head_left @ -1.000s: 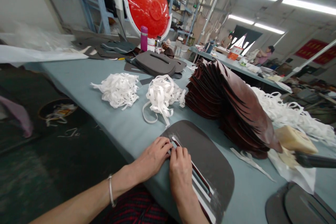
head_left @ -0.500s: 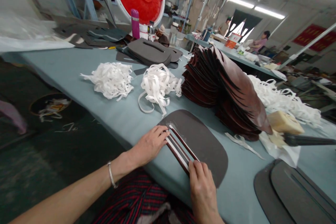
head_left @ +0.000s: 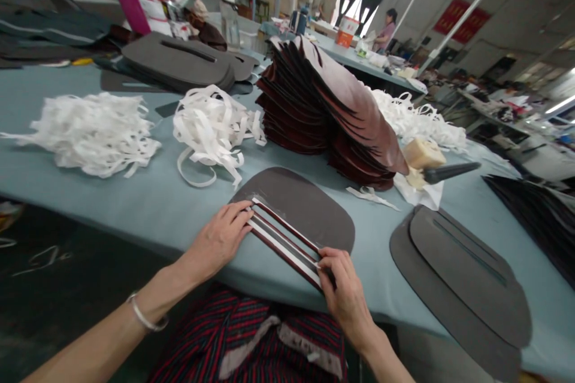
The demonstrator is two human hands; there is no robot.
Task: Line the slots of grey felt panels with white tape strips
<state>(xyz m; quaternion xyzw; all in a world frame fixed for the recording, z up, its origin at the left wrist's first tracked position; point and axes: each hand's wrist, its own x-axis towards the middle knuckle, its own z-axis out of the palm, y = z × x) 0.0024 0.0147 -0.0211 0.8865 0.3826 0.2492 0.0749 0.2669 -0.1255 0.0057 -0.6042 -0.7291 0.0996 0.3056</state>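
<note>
A dark grey rounded panel [head_left: 305, 206] lies at the near edge of the blue-grey table [head_left: 135, 203], with white tape strips [head_left: 283, 239] running along a long slot edged in dark red. My left hand [head_left: 220, 239] rests flat on the left end of the strips, fingers stretched out. My right hand [head_left: 344, 287] pinches the right end of the strips against the panel's edge.
Two heaps of white tape [head_left: 90, 131] [head_left: 211, 128] lie beyond the panel. A fanned stack of dark red leather pieces [head_left: 323, 114] stands behind. A brush [head_left: 444, 172] and a yellowish block [head_left: 422, 154] lie to the right, grey panels [head_left: 467, 275] beyond them. Two people stand at a far table.
My right hand has slid along the strips from beside my left hand to their right end. The view has tilted down and turned right.
</note>
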